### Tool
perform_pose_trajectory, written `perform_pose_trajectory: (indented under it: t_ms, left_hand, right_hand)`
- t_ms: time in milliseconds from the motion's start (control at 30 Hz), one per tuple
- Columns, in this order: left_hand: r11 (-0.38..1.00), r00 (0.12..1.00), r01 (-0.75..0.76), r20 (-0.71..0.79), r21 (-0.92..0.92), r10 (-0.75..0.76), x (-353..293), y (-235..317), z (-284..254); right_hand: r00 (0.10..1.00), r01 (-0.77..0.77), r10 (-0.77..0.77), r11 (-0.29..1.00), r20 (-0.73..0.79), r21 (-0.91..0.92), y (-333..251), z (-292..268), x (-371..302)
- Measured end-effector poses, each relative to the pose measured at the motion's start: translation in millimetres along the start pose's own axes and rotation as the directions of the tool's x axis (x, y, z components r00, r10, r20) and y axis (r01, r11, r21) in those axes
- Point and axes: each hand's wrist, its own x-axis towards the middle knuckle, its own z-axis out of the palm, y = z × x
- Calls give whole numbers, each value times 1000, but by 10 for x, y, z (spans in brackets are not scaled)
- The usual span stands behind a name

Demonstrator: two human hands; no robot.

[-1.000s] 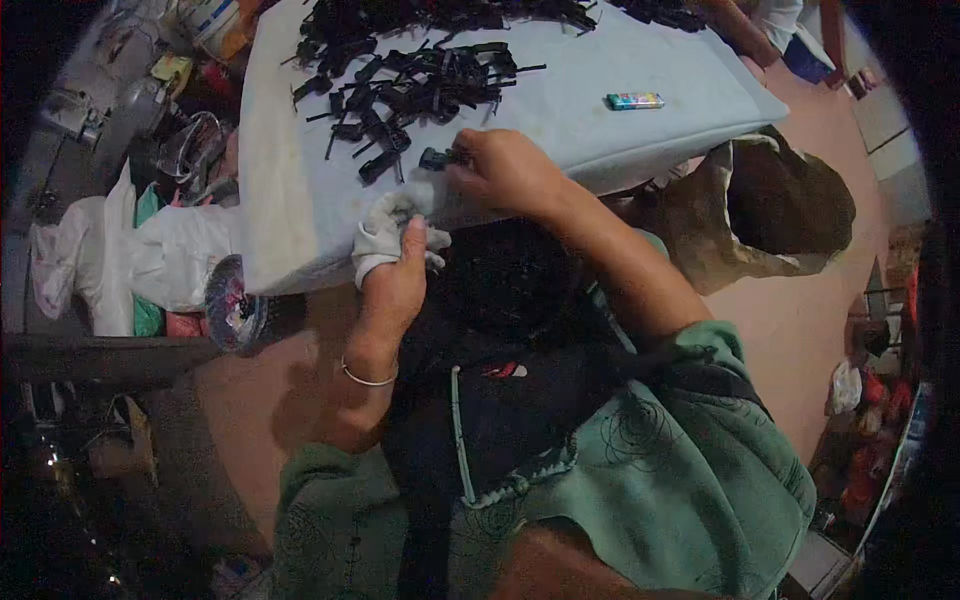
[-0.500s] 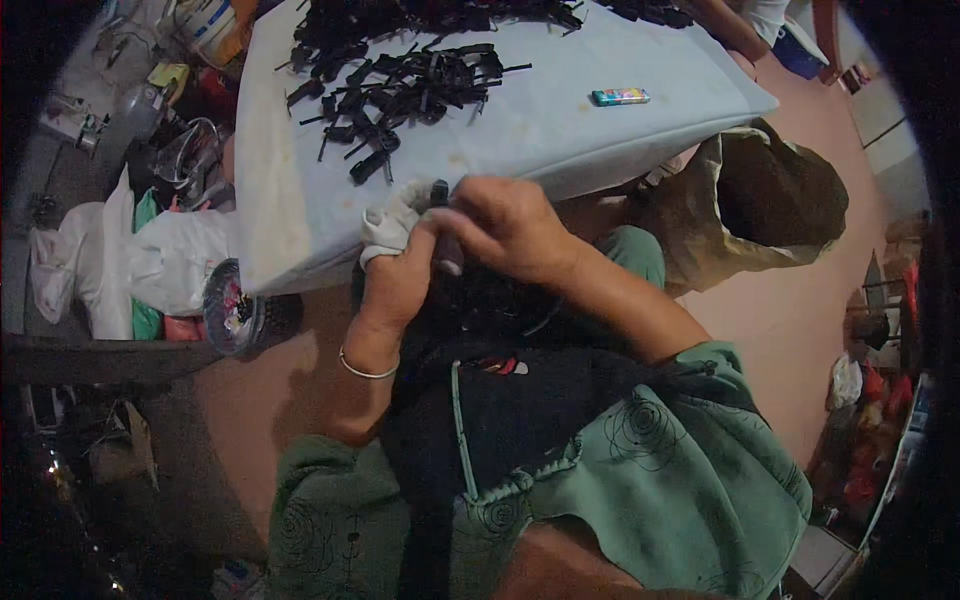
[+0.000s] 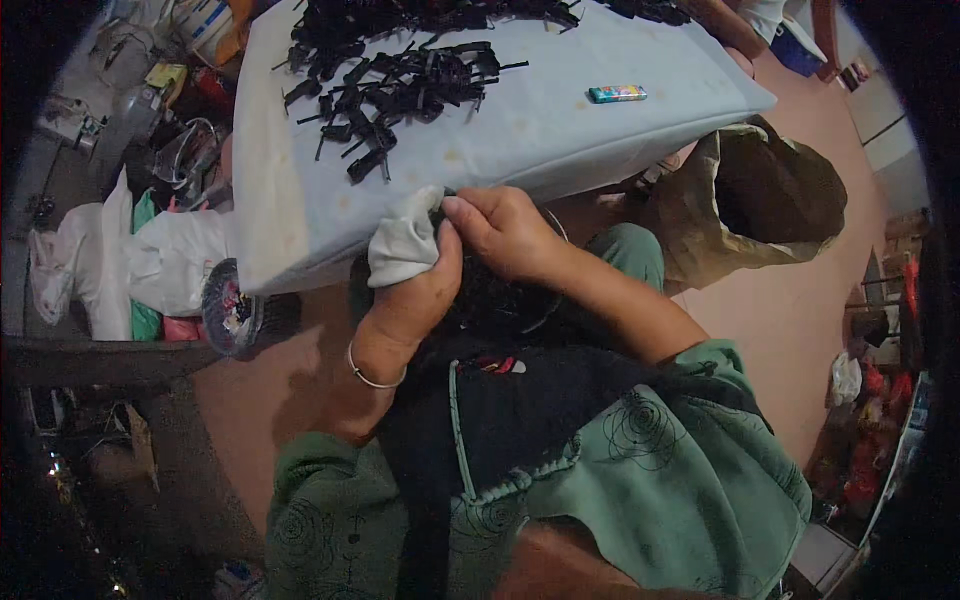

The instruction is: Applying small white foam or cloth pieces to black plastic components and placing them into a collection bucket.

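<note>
Both my hands meet just off the table's near edge. My left hand (image 3: 405, 300) has white cloth (image 3: 400, 248) wrapped over its fingers, which are closed on a small black piece (image 3: 445, 197). The thumb and fingers of my right hand (image 3: 520, 235) pinch the same piece from the right; most of it is hidden by the fingers. Beyond my hands, a heap of small black plastic parts (image 3: 420, 90) with thin stems lies on the white-covered table (image 3: 560, 130). Below my hands, a dark round container on my lap is partly hidden.
A small turquoise, multicoloured lighter-like item (image 3: 618, 93) lies on the table's right part. An open brown sack (image 3: 690, 230) stands right of the table. At left are a clear bowl (image 3: 212, 310) and white bags (image 3: 180, 260). Another person's arm (image 3: 728, 22) shows at the far right.
My left hand has moved slightly right and turned, showing more of the white cloth. My right hand has shifted slightly and now pinches close against the left fingertips.
</note>
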Motion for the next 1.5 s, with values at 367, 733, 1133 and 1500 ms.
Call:
perform_pose_trajectory:
  t_ms: [367, 733, 1133, 1500]
  left_hand:
    - [355, 778, 572, 351, -739, -522, 65, -28, -117]
    - [705, 884, 463, 337, -537, -325, 81, 73, -187]
    - [928, 939, 292, 254, -232, -233, 13, 58, -89]
    - [980, 861, 191, 489, -51, -143, 27, -99, -301]
  right_hand:
    - [982, 124, -99, 979, 158, -160, 158, -216, -24]
    - [972, -105, 25, 936, 233, 337, 30, -186, -28]
    - [982, 107, -92, 991, 168, -78, -21, -88, -32]
    - [983, 53, -18, 980, 181, -194, 73, -135, 144]
